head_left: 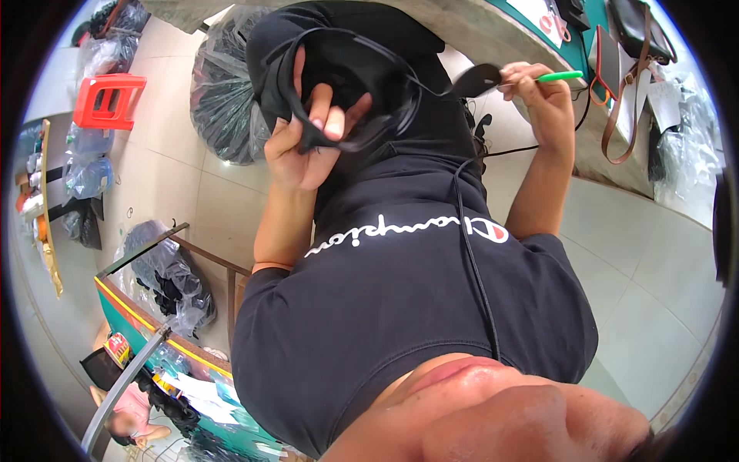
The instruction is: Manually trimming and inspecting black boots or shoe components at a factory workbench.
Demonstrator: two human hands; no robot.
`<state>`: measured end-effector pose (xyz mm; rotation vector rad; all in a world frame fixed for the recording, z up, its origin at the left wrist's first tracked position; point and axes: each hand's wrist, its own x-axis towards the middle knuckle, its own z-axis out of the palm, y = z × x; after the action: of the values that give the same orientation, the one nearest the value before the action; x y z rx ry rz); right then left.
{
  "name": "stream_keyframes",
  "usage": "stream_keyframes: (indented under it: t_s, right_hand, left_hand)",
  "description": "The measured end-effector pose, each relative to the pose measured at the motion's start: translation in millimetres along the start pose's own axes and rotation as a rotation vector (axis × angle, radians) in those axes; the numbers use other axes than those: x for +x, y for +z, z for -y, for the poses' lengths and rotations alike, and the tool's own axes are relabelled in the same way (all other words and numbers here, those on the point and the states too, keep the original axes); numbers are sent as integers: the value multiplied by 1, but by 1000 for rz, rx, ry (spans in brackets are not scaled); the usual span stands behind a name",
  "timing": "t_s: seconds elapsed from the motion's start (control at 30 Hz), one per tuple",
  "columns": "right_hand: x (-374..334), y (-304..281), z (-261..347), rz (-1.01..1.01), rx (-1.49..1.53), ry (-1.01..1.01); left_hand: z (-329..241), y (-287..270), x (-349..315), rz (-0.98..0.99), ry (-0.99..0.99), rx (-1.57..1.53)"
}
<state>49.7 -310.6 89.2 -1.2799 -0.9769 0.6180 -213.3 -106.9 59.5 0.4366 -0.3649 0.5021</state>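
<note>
My left hand (304,146) is closed on a soft black fabric piece (281,85), its fingers curled into the hollow of it. A thin dark rim or cord loops round the opening of the fabric. To the right, my raised right hand (543,104) pinches a slim tool with a green handle (560,76). Beside those fingertips is a small dark rounded flap (477,80), and a thin strand runs from it toward the fabric. Whether the right fingers also grip the flap is unclear. The fabric lies over my lap in dark trousers.
A clear bag of black material (223,92) stands left of my legs, with a red stool (109,102) beyond. The table (616,165) at upper right bears scissors (556,27) and a bag with a brown strap (625,123). Another person (132,408) is behind the lower-left table.
</note>
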Motion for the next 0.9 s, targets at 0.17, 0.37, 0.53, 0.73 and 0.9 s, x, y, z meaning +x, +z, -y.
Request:
stream_keyframes:
  t_s: [0.17, 0.37, 0.53, 0.73, 0.9]
  right_hand:
    - [11, 49, 7, -54, 58, -183]
    - [35, 104, 20, 372, -297, -505]
    - [23, 121, 7, 31, -308, -328]
    - [36, 138, 10, -317, -187, -137]
    - [36, 135, 10, -203, 17, -16]
  left_hand:
    - [1, 16, 5, -186, -96, 32]
    - [0, 5, 9, 11, -184, -265]
    - [-5, 9, 10, -160, -177, -8]
    - [36, 16, -3, -229, -97, 826]
    - [32, 13, 5, -567, 76, 630]
